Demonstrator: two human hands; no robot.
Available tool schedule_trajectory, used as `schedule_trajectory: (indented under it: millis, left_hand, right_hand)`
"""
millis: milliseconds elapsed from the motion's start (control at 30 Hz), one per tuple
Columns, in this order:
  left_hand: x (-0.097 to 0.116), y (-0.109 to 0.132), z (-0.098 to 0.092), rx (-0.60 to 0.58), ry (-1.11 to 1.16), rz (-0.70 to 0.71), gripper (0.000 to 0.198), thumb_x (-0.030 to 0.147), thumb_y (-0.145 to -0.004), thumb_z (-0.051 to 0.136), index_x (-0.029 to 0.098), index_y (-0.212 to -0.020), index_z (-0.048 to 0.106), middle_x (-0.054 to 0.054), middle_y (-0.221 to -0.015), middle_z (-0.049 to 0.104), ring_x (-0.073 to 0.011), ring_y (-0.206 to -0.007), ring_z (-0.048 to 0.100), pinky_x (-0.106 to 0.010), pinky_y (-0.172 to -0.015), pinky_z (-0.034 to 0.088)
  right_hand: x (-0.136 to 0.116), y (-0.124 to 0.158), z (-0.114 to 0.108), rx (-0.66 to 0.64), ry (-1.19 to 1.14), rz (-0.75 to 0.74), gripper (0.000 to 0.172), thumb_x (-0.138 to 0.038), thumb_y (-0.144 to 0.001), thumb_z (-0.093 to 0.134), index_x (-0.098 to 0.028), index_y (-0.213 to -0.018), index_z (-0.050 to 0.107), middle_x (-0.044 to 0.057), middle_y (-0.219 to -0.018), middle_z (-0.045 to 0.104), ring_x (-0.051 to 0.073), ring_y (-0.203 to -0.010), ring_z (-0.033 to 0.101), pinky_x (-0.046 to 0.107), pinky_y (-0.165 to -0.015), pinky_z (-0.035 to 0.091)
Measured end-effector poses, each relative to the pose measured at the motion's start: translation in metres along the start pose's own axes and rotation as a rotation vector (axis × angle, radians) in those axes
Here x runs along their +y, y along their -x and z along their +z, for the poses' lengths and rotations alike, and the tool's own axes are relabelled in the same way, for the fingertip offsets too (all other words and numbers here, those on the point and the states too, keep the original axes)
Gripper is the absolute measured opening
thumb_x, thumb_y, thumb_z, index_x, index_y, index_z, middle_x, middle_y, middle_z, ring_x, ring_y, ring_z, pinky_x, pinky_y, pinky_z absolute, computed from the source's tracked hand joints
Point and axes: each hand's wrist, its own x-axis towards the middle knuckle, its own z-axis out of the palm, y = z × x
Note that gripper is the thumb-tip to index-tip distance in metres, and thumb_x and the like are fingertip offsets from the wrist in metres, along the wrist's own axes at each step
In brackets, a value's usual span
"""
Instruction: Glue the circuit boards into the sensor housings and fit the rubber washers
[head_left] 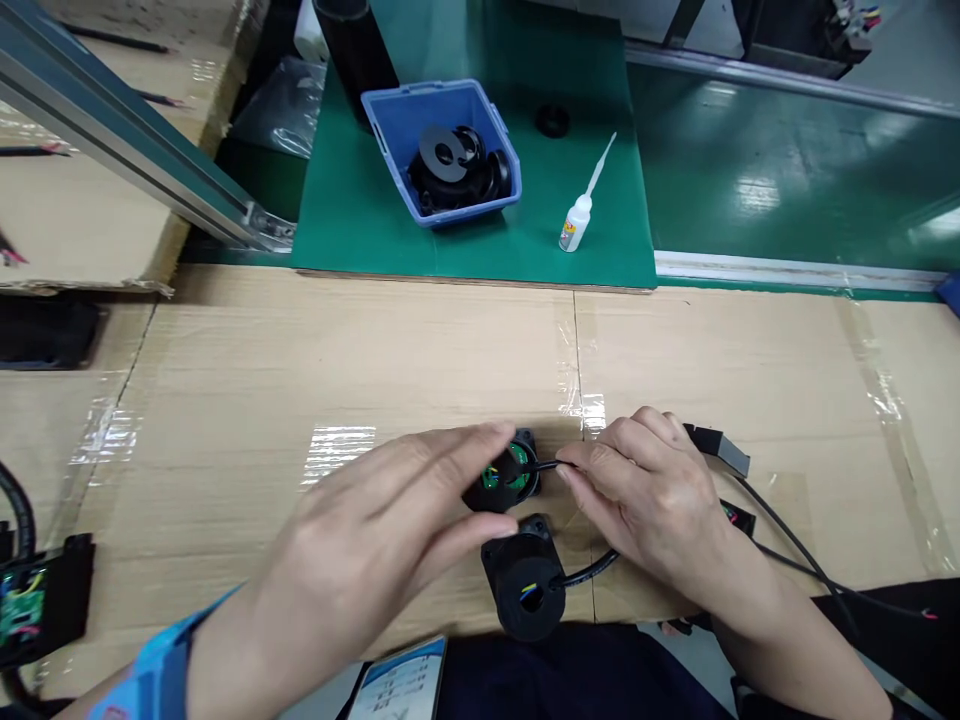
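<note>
A small black housing (533, 480) with a green circuit board inside sits in front of me. My left hand (390, 510) grips its left side, fingers above and thumb below, hiding part of it. With thumb and forefinger, my right hand (645, 490) pinches a thin black cable (549, 465) that enters the housing from the right. Just below stands a second black part with a round cap (531, 602). Blue and yellow wires show in its opening. Its thicker black cable (591, 571) runs under my right hand.
Right of my right hand lie a black rectangular block (720, 450) and cables. A blue bin (442, 216) of black parts and a white dropper bottle (576, 224) stand on the green mat (330, 240). An open black unit (45, 595) lies left. A metal post (135, 130) slants upper left.
</note>
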Motion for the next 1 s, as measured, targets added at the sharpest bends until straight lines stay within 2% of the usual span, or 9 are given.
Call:
schedule_trajectory:
  millis: [100,233,500,600,700,833,1000]
  left_hand:
    - [0.008,-0.008,0.01,-0.038,-0.015,0.056,0.047,0.041,-0.098,0.063,0.012,-0.134,0.06,-0.008,-0.119,0.074,-0.0214,-0.109,0.07,-0.037,-0.098,0.058]
    - [0.007,-0.012,0.021,-0.073,-0.066,0.07,0.044,0.04,-0.099,0.061,0.008,-0.129,0.063,-0.011,-0.112,0.073,-0.024,-0.101,0.068,-0.04,-0.088,0.059]
    - [0.011,-0.015,0.02,-0.122,-0.139,0.061,0.045,0.042,-0.1,0.057,0.005,-0.124,0.066,-0.012,-0.104,0.072,-0.0242,-0.093,0.066,-0.041,-0.081,0.06]
    - [0.013,-0.016,0.02,-0.145,-0.176,0.063,0.046,0.042,-0.102,0.054,0.004,-0.125,0.066,-0.012,-0.102,0.072,-0.024,-0.089,0.066,-0.04,-0.077,0.059]
    - [0.014,-0.014,0.021,-0.154,-0.215,0.111,0.044,0.035,-0.106,0.047,0.001,-0.128,0.064,-0.014,-0.107,0.073,-0.0254,-0.094,0.066,-0.04,-0.08,0.056]
    - [0.015,-0.008,0.022,-0.155,-0.267,0.159,0.047,0.033,-0.108,0.041,-0.002,-0.131,0.061,-0.017,-0.114,0.073,-0.0274,-0.098,0.065,-0.041,-0.082,0.052]
    - [0.006,0.003,0.028,-0.129,-0.228,0.166,0.055,0.043,-0.104,0.048,-0.001,-0.137,0.057,-0.018,-0.118,0.072,-0.0282,-0.105,0.066,-0.04,-0.086,0.053]
  right_hand:
    - [-0.001,0.0,0.0,0.002,-0.017,0.009,0.01,-0.02,-0.1,0.062,-0.016,-0.099,0.071,0.003,-0.081,0.06,0.019,-0.077,0.047,0.036,-0.069,0.037]
    - [-0.001,0.001,0.0,0.002,-0.003,0.012,0.011,-0.02,-0.1,0.061,-0.017,-0.097,0.071,0.003,-0.081,0.06,0.019,-0.078,0.047,0.036,-0.07,0.038]
    - [-0.002,0.001,0.0,-0.01,0.01,0.013,0.01,-0.02,-0.1,0.062,-0.017,-0.1,0.071,0.003,-0.081,0.061,0.019,-0.077,0.047,0.036,-0.069,0.037]
    - [-0.007,0.003,-0.004,0.076,0.064,0.003,0.009,-0.02,-0.097,0.068,-0.017,-0.104,0.073,0.005,-0.09,0.067,0.021,-0.083,0.053,0.037,-0.075,0.04]
    - [-0.015,0.004,-0.009,0.14,0.073,-0.097,0.023,-0.025,-0.094,0.074,-0.012,-0.114,0.072,0.007,-0.098,0.071,0.022,-0.089,0.058,0.038,-0.078,0.042]
    - [-0.022,0.006,-0.003,-0.016,0.023,-0.176,0.031,-0.031,-0.104,0.059,-0.007,-0.121,0.068,0.003,-0.08,0.069,0.019,-0.073,0.06,0.037,-0.067,0.04]
    - [-0.021,0.003,0.01,-0.126,0.054,-0.161,0.029,-0.028,-0.108,0.046,-0.011,-0.112,0.069,0.0,-0.069,0.067,0.018,-0.062,0.064,0.036,-0.059,0.042]
